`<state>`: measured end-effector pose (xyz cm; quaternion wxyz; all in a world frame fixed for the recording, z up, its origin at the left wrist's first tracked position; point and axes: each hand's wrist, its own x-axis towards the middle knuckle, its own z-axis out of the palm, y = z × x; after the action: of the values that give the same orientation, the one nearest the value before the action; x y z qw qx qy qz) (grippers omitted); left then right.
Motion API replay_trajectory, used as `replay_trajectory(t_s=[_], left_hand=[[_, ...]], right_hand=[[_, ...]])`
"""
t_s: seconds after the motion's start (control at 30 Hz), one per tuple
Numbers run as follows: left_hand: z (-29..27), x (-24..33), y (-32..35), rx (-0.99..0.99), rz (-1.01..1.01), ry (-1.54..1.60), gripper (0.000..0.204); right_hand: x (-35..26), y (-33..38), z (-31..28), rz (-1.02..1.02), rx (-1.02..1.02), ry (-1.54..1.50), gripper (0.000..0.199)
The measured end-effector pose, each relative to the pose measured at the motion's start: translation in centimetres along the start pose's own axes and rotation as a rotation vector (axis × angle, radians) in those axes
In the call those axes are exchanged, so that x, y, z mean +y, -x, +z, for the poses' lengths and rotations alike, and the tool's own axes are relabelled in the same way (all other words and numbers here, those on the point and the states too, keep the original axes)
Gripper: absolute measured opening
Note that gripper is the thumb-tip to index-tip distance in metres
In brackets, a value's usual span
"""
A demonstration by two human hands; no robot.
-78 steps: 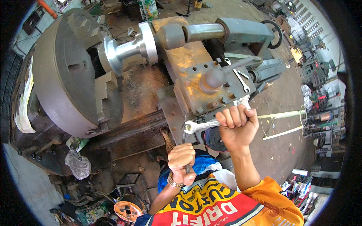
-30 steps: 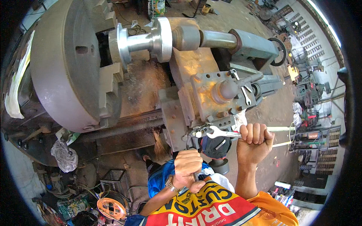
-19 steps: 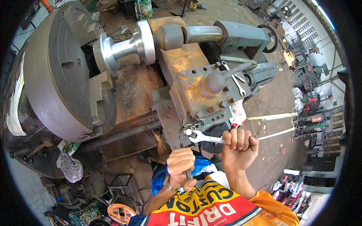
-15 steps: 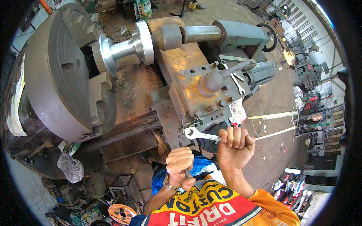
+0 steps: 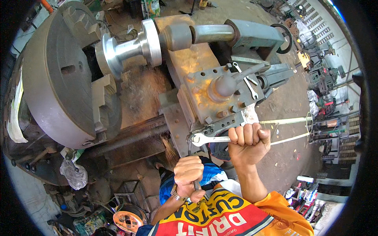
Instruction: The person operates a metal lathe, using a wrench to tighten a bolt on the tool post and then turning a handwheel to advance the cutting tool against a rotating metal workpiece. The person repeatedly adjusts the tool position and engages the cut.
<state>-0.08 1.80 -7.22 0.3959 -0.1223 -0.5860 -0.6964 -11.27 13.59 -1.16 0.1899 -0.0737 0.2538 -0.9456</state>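
Note:
My right hand [image 5: 249, 143] is wrapped round the handle of a steel combination wrench [image 5: 214, 139]. The wrench lies nearly level, its open-ended head at the near edge of the lathe's carriage [image 5: 176, 122], beside a dark upright part. Whether the jaws grip anything there, I cannot tell. Lower and to the left, my left hand [image 5: 188, 176] is closed round a dark metal rod [image 5: 197, 185]; only a short piece shows below the fingers. Beyond the wrench sits the rusty square tool post [image 5: 206, 92] with its domed clamp and lever. Other wrenches [image 5: 251, 87] rest on its right side.
A large lathe chuck [image 5: 59, 78] at the left holds a shiny flanged workpiece [image 5: 128, 51], which the tailstock [image 5: 252, 35] meets from the right. A lead screw [image 5: 130, 139] runs along the bed. A brush [image 5: 169, 151] hangs below the carriage. An orange cable reel [image 5: 128, 221] stands lower left.
My right hand has moved slightly up and away, swinging the wrench handle from a downward slope to nearly level. My left hand has hardly moved, still closed round the rod.

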Motion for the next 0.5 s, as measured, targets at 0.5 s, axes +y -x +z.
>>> replay_trajectory(t_s=[0.5], left_hand=[[-0.1,-0.4,1.9,0.132,0.089,0.111,0.071]], right_hand=[[-1.7,-6.0,1.7,0.379,-0.387,0.13,0.037]])
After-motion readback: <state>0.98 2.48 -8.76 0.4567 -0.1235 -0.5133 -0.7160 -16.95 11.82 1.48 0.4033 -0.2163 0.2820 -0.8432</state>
